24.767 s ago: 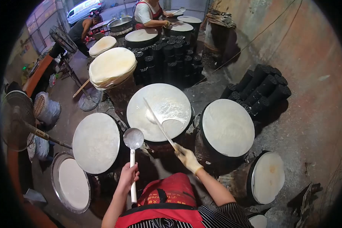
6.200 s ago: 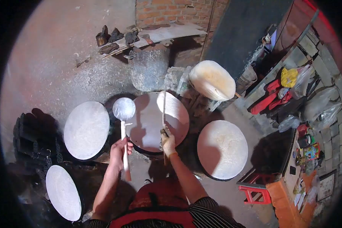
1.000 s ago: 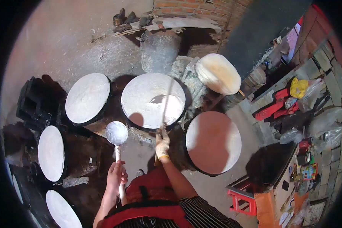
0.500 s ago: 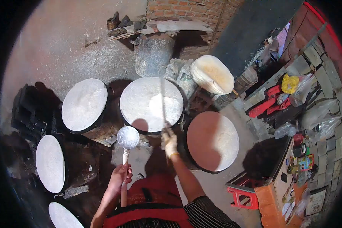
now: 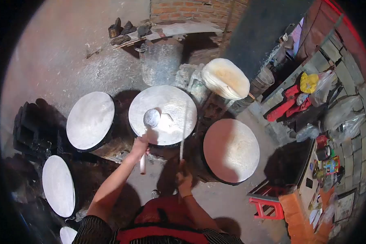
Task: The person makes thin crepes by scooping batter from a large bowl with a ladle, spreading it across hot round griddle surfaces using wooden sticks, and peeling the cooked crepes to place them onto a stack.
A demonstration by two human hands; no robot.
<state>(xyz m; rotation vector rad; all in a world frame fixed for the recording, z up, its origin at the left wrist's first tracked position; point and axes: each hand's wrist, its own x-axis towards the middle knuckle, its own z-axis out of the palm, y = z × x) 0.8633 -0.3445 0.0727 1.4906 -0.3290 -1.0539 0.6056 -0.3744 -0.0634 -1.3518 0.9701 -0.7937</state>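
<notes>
My left hand (image 5: 140, 146) is closed round the handle of a ladle, whose round bowl (image 5: 151, 118) is over the left part of the middle griddle (image 5: 162, 95). White batter (image 5: 168, 124) lies on that griddle, right of the ladle bowl. In my right hand (image 5: 184, 179), lower right of the griddle, is a long thin stick (image 5: 183, 142). The stick points up across the griddle's right side. Pale round griddles stand to the left (image 5: 90, 120) and to the right (image 5: 242, 150), the right one partly in shadow.
Stacked flatbreads (image 5: 225, 79) sit behind the right griddle. More griddles (image 5: 59, 186) are at the lower left, beside dark stacked cylinders (image 5: 32, 130). A metal drum (image 5: 160, 63) stands at the back. A red stool (image 5: 268, 208) and a cluttered table (image 5: 307, 183) are at the right.
My left hand has moved up and right, bringing the ladle from in front of the middle griddle to over it. My right hand has drawn down and slightly right with the stick.
</notes>
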